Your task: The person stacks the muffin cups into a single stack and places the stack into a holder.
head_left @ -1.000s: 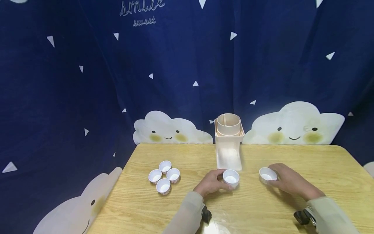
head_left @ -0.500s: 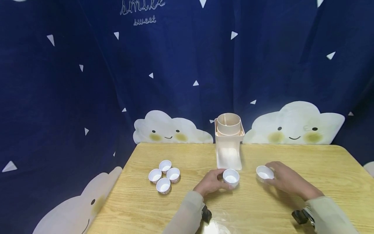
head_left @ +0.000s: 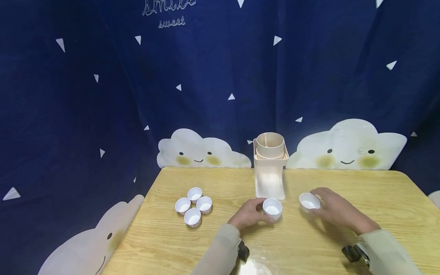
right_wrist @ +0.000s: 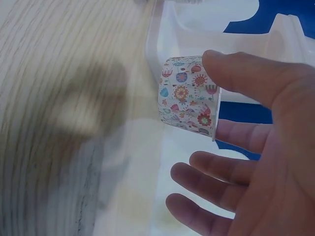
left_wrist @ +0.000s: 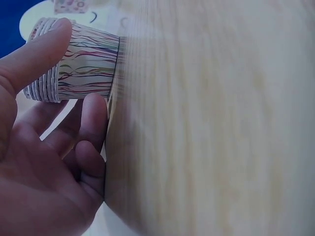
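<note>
My left hand (head_left: 248,214) grips a stack of nested paper baking cups (head_left: 272,208) that stands on the table, in front of the beige plastic holder. In the left wrist view the stack (left_wrist: 88,69) has wavy coloured stripes and several layered rims, with the thumb (left_wrist: 42,51) across them. My right hand (head_left: 336,209) pinches a single paper baking cup (head_left: 309,202) by its rim, to the right of the stack. That cup (right_wrist: 187,96) has a flower print and hangs above the table, as the right wrist view shows; three fingers stay loose beneath.
The beige holder (head_left: 269,186) with a round tube (head_left: 270,147) in its top stands at the back middle of the wooden table (head_left: 154,244). Several white paper cups (head_left: 193,217) cluster at the left. A dark blue curtain (head_left: 206,68) hangs behind.
My right hand has moved left and slightly away from me with the flower-print cup, closer to the stack. The left hand and the stack have stayed in place.
</note>
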Motion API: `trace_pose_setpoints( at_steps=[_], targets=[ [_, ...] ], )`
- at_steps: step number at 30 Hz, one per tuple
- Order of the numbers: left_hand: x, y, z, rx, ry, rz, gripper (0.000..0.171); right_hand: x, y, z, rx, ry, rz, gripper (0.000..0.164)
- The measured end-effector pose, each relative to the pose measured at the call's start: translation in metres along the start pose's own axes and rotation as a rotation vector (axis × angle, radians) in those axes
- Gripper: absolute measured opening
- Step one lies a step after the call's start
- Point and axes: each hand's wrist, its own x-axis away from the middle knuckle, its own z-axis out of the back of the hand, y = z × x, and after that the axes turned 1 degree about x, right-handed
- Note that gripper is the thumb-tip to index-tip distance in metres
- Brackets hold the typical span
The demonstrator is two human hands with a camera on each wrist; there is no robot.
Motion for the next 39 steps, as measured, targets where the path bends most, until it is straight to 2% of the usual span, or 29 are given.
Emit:
trace_pose_setpoints(
  at_steps=[7, 14, 32, 39],
  targets=[
    [0.000, -0.001, -0.001, 0.001, 0.003, 0.001, 0.059, -0.001, -0.006, 0.001, -0.017, 0.019, 0.029, 0.059],
    [0.000, -0.001, -0.002, -0.010, 0.002, -0.017, 0.059, -0.001, -0.015, 0.003, -0.020, 0.040, 0.092, 0.057],
    [0.001, 0.001, -0.002, -0.006, -0.001, -0.020, 0.059, -0.006, -0.040, 0.012, -0.027, 0.039, 0.118, 0.059],
    [0.000, -0.001, 0.000, 0.011, -0.023, -0.039, 0.058, -0.012, -0.050, 0.010, -0.037, 0.077, 0.177, 0.053]
  ],
)
